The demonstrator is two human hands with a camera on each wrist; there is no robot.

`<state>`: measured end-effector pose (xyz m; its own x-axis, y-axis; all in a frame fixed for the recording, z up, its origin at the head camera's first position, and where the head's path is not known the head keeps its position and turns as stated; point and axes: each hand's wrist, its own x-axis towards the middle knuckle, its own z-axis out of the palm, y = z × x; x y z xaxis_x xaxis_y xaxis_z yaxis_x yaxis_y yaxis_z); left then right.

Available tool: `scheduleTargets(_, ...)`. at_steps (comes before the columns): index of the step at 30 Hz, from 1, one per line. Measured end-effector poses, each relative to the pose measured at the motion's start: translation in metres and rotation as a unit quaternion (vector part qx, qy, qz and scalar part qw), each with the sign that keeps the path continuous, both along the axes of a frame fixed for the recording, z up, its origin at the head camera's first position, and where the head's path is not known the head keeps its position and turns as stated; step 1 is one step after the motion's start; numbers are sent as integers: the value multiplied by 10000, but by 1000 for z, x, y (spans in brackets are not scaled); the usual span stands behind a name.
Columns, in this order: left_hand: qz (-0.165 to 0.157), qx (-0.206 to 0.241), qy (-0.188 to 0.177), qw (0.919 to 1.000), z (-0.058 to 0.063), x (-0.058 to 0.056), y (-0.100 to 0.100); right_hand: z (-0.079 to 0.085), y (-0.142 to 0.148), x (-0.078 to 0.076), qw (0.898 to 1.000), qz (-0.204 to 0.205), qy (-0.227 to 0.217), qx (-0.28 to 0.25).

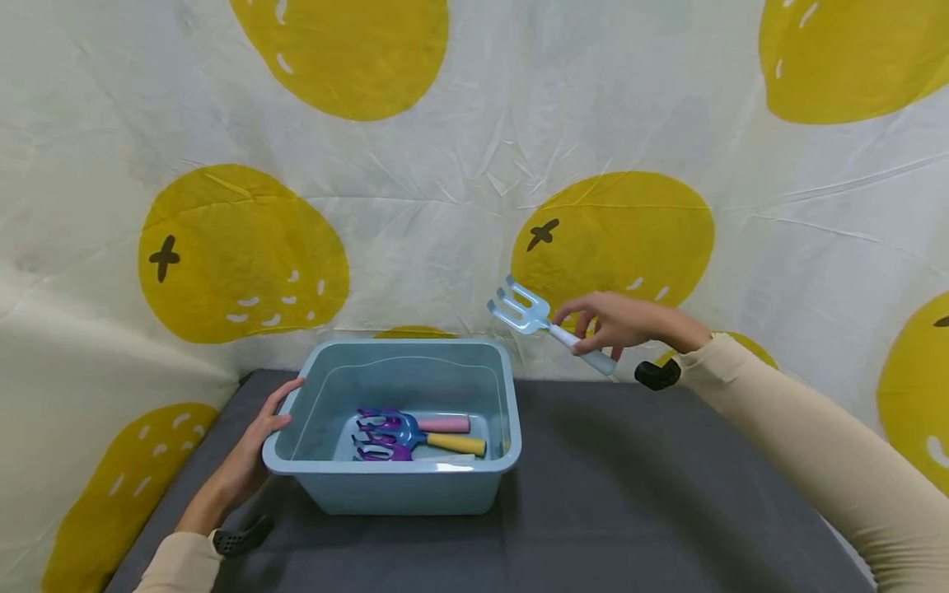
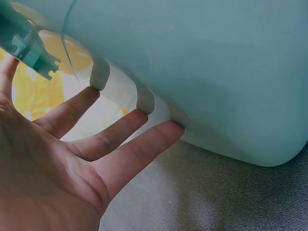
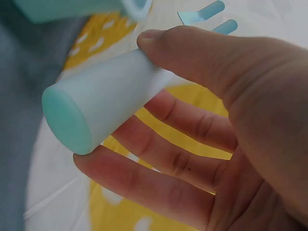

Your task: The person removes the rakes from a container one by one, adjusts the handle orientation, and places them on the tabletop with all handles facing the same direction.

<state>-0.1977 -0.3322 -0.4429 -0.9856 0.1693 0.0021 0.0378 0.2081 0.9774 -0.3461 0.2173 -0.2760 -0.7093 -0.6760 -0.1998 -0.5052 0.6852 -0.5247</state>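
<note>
My right hand (image 1: 619, 321) pinches the white handle of a light blue hand fork (image 1: 586, 349) above the table, right of the basin. Its tines point up and left. In the right wrist view the thumb (image 3: 187, 53) lies on one side of the handle (image 3: 101, 91), fingers along the other. My left hand (image 1: 248, 449) touches the left side of a light blue plastic basin (image 1: 400, 490), its straight fingertips (image 2: 171, 130) against the outer wall. Inside lie a blue hand fork with a yellow handle (image 1: 455, 444) and purple forks, one with a pink handle (image 1: 445, 424).
The basin stands on a dark grey table (image 1: 593, 511). Behind it hangs a pale cloth (image 1: 430, 247) printed with yellow fruit shapes. Near each wrist sits a black device (image 1: 657, 375). The basin's front wall partly hides the lowest fork.
</note>
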Motion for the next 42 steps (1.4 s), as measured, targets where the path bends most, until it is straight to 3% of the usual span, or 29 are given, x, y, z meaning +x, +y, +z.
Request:
scheduleTargets(7, 53, -8, -59, 10000, -2, -2, 3, -38, 66, -2, 9977, -506, -301, -339)
scheduleTargets(13, 102, -30, -60, 9999, -2, -4, 5, -86, 115, -6, 9926, -796, -345, -851)
scheduleTargets(19, 52, -39, 31, 10000, -3, -2, 5, -135, 151, 3, 9828, -1164, -594, -1303)
scheduleTargets(25, 35, -82, 83, 9999, -1, -1, 5, -175, 177, 11, 9731, -1634, -779, -1422)
scheduleTargets(33, 47, -65, -55, 10000, -3, -2, 1, -201, 202, 15, 9580, -2136, -1183, -1502)
scheduleTargets(42, 69, -86, -84, 9999, -2, -4, 3, -210, 217, 21, 9532, -2449, -1304, -1199)
